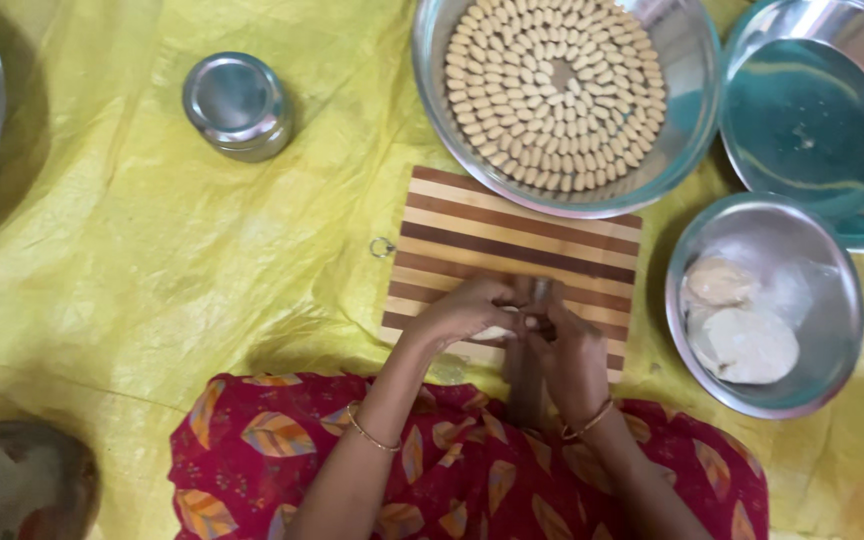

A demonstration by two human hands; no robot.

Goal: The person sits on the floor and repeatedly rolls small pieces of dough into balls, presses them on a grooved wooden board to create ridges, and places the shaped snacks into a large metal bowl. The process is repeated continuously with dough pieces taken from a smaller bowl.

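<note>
Bowls point(764, 305) crowd right (left seemingly open).

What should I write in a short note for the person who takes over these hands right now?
Left hand: on a pale dough piece over the striped wooden board.
Right hand: beside it, on a dark tool; grip unclear.
Done: shaped pieces fill the big steel bowl in rings.
Left: dough lumps wait in the small steel bowl.

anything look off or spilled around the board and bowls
Nothing stands out. The striped cutting board lies flat on the yellow sheet, both hands work dough on it, and the small pieces sit in tidy rings in the big bowl.
</note>
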